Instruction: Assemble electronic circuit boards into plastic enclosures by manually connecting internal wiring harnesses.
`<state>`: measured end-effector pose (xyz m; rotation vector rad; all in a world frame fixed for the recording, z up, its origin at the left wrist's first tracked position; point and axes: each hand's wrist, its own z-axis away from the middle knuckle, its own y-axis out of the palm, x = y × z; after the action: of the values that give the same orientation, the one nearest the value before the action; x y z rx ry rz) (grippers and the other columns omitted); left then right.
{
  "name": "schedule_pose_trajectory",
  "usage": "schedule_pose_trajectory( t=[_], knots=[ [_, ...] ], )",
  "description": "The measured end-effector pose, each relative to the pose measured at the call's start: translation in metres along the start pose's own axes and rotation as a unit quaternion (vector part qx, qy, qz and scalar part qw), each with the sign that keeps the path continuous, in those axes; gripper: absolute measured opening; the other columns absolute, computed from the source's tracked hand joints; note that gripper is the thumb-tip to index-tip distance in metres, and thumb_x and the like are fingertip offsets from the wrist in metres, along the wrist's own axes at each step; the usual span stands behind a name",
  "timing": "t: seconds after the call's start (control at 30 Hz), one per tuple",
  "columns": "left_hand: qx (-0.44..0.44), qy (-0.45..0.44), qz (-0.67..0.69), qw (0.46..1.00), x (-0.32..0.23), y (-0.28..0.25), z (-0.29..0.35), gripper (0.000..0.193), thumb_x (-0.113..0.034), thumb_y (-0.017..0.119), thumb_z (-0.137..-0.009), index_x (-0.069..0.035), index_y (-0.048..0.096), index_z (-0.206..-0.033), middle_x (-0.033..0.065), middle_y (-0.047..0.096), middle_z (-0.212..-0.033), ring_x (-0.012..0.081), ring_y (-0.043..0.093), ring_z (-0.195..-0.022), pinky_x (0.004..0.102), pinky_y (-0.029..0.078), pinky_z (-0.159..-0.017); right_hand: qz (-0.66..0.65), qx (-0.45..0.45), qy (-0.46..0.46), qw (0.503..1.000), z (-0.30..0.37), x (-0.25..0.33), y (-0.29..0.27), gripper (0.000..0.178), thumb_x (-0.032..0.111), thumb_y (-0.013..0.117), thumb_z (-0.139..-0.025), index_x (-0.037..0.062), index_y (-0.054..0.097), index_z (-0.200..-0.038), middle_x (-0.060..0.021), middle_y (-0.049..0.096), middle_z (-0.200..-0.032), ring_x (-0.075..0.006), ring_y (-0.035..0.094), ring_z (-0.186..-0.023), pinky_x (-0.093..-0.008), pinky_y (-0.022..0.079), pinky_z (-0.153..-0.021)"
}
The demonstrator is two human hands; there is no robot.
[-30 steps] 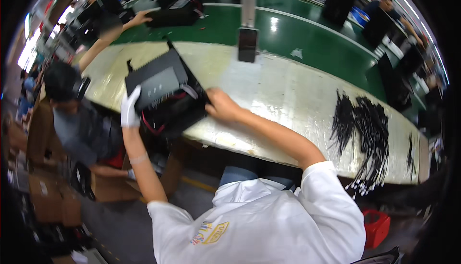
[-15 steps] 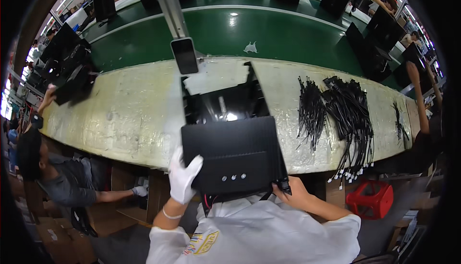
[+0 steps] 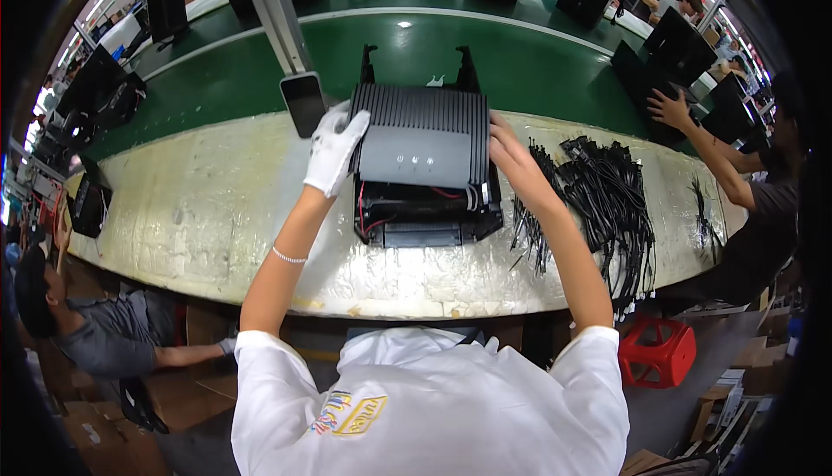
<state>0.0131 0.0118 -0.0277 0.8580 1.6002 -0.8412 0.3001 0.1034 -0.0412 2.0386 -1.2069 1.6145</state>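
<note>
A black appliance housing (image 3: 425,160) with a ribbed top and a smooth panel bearing three small light icons lies on the worktable (image 3: 208,207) in front of me. My left hand (image 3: 336,151), in a white glove, grips its left side, thumb over the top edge. Against the right side presses my bare right hand (image 3: 513,160), its fingertips partly hidden behind the housing. Red wires (image 3: 362,203) and an open black frame show along the housing's near side. Two black prongs stick out at its far end. Bundled black cables (image 3: 607,207) lie just right of my right forearm.
A phone-like device (image 3: 303,103) hangs on a metal post (image 3: 270,17) beyond my left hand. Past the table runs a green conveyor (image 3: 364,56) carrying black units. Co-workers sit at left (image 3: 113,329) and right (image 3: 763,181). A red stool (image 3: 657,353) stands at lower right.
The housing has moved away from my body onto the table's far part, and its near underside now shows. My right hand shifted from its near corner to its right side.
</note>
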Motion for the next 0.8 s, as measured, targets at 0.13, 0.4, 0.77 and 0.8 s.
schedule_pose_trajectory(
  t=[0.13,0.4,0.77,0.8],
  knots=[
    [-0.048,0.136,-0.155,0.977,-0.021,-0.003,0.020,0.032,-0.028,0.065,-0.091,0.002,0.063,-0.102,0.0174,0.055,-0.132,0.0315,0.036,-0.137,0.0382,0.034,-0.108,-0.058,-0.052,0.047,0.996,-0.009,0.026,0.016,0.057,0.022,0.064,-0.093,-0.0046,0.043,-0.139,-0.0155,0.040,-0.148,-0.0208,0.040,-0.133,-0.0310,0.028,-0.112],
    [0.176,0.565,-0.203,0.780,-0.037,-0.029,0.179,0.029,-0.008,0.072,-0.049,-0.005,0.068,-0.078,0.0070,0.065,-0.088,0.0211,0.058,-0.071,0.0382,0.037,-0.044,0.199,-0.098,-0.103,0.970,0.155,0.038,0.029,0.029,0.010,0.079,-0.067,0.0123,0.076,-0.096,-0.0116,0.055,-0.113,-0.0298,0.056,-0.106,-0.0409,0.045,-0.091],
    [0.252,0.430,-0.359,0.789,0.078,-0.059,0.217,0.055,-0.023,0.082,-0.056,-0.005,0.060,-0.104,0.0115,0.058,-0.113,0.0326,0.056,-0.104,0.0457,0.046,-0.087,0.561,-0.316,0.007,0.765,0.201,0.006,-0.087,0.037,0.002,0.064,-0.081,-0.0007,0.058,-0.117,-0.0221,0.056,-0.122,-0.0405,0.052,-0.113,-0.0442,0.040,-0.100],
    [0.254,0.432,-0.357,0.788,0.077,-0.060,0.216,0.055,-0.023,0.082,-0.056,-0.005,0.060,-0.104,0.0115,0.058,-0.113,0.0326,0.056,-0.104,0.0457,0.046,-0.087,0.582,-0.349,0.013,0.735,0.194,0.003,-0.107,0.038,0.002,0.064,-0.080,-0.0017,0.057,-0.117,-0.0224,0.055,-0.123,-0.0408,0.050,-0.116,-0.0446,0.041,-0.100]
  ],
)
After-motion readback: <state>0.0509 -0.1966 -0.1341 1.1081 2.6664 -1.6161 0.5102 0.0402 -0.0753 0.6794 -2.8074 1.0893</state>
